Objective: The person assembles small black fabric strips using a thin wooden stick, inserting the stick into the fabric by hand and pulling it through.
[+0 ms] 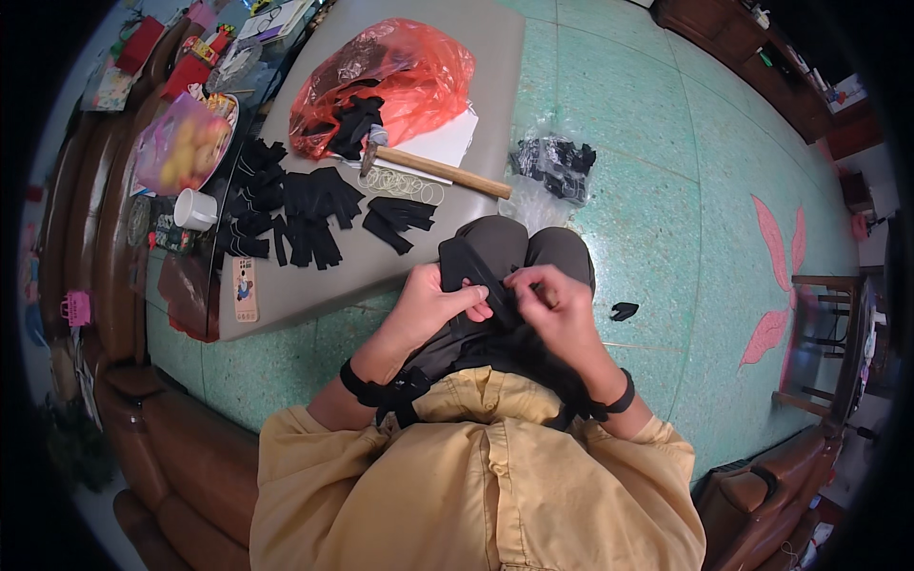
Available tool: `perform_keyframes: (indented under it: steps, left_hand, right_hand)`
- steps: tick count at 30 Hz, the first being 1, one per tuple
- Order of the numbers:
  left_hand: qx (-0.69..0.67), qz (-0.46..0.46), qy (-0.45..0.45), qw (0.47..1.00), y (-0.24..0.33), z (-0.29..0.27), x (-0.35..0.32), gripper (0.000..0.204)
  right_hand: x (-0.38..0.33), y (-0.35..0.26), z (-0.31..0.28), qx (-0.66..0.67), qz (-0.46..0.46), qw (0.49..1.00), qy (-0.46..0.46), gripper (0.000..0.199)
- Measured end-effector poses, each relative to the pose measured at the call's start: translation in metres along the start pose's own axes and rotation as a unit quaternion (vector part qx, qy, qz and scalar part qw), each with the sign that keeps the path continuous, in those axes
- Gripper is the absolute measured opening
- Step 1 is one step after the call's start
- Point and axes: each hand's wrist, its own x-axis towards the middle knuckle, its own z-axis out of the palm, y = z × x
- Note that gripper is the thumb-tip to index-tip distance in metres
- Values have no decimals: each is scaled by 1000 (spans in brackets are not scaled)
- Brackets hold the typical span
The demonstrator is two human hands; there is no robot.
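Over my lap, my left hand (446, 299) grips a flat black strip (466, 265) that looks like fabric, its thumb pressed on top. My right hand (557, 303) is closed in a pinch at the strip's right side; the exact bit between its fingertips is hard to make out. Several loose black strips (322, 205) lie in bunches on the grey table in front of me, with a smaller bunch (398, 221) nearer my knees. Beside them are a wooden-handled hammer (443, 171) and a group of pale rings (405, 186).
A red plastic bag (409, 81) with black pieces at its opening rests on the grey table (381, 278). At left are a white mug (195, 209) and a bag of fruit (190, 152). On the green floor lie a clear bag of black pieces (554, 164) and a small black scrap (624, 311).
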Motion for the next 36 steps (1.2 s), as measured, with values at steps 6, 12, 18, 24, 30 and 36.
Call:
perform_keyframes:
  steps: [6,12,18,24,30,36]
  left_hand:
    - [-14,13,-22,1000,0,0,4,4]
    - [-19,12,12,1000,1,-5,10,14]
    - [-228,-132,-74,962,9,-18,12,31]
    - [-131,-91,-56,986,-4,-27,9,29]
    - [-35,-182,-109,977,-10,-29,2,26]
    - [7,-177,-77,981,-20,-26,-3,26]
  right_hand:
    - [5,-3,-7,89,124,985,-82,17]
    - [3,-14,5,115,148,976,-109,20]
    - [-3,-4,-8,91,182,972,-115,20]
    - [2,-3,-13,72,220,961,-151,18]
    - [3,7,-7,102,206,969,-94,17]
    - [4,11,-3,84,204,972,-85,18]
